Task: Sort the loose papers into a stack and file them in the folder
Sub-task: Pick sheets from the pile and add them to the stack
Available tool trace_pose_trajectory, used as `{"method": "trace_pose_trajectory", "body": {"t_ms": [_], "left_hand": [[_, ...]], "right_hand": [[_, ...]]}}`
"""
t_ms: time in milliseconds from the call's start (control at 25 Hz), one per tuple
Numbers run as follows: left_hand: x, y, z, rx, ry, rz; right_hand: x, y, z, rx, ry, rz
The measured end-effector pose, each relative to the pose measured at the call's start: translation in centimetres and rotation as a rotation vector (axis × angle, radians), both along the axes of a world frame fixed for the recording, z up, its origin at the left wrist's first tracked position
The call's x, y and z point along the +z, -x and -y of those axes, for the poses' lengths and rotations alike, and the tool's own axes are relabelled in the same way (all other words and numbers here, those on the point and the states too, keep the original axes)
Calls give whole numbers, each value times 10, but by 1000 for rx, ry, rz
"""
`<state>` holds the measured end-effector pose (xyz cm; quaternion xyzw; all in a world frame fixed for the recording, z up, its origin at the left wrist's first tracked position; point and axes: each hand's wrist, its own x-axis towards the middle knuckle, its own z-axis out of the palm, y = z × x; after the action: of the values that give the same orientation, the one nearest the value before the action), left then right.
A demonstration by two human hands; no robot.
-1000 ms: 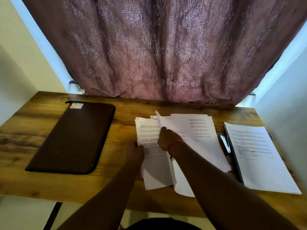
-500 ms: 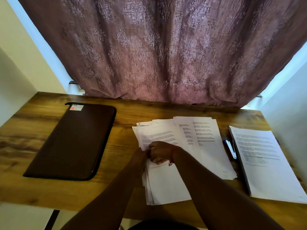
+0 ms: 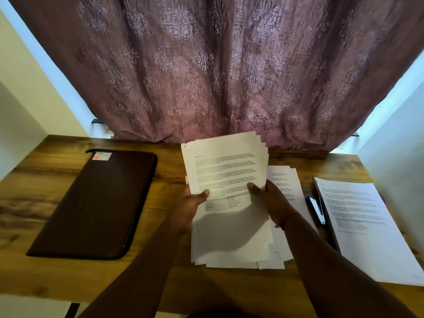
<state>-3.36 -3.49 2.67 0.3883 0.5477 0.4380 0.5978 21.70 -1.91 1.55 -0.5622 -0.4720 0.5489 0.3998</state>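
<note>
Head | left hand (image 3: 191, 203), right hand (image 3: 267, 198): grip pinching lifted papers (image 3: 226, 171) between them

The fingers of the left hand (image 3: 191, 203) and right hand (image 3: 268, 198) are hidden behind the held sheaf (image 3: 226, 171); only the thumbs are seen on its face. The printed lines on the sheaf are too blurred to be read. The papers (image 3: 231, 244) lying beneath are partly covered by the sheaf and darkened by shadow; their number cannot be told. The label (image 3: 102, 156) on the folder (image 3: 96, 203) is too small to be read. The pen (image 3: 316, 210) is partly hidden by the right-hand stack (image 3: 367, 226), whose near corner is cut off by the right edge. Both forearms are cut off by the lower edge.
</note>
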Motion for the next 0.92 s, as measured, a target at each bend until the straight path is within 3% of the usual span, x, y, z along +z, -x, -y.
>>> {"method": "trace_pose_trajectory", "body": {"t_ms": [120,360,680,920], "left_hand": [[31,-4,-8,50,-47,107],[66,-5,-8,28,-209,-33],[96,-5,2,80,-262,68],[133,-1,0,180,-499,8]], "right_hand": [[29,-3,-2,9,-43,-223],[70,13,0,-192,-289,-105],[77,16,12,-129,-332,-86],[105,15,4,-142,-457,-82]]}}
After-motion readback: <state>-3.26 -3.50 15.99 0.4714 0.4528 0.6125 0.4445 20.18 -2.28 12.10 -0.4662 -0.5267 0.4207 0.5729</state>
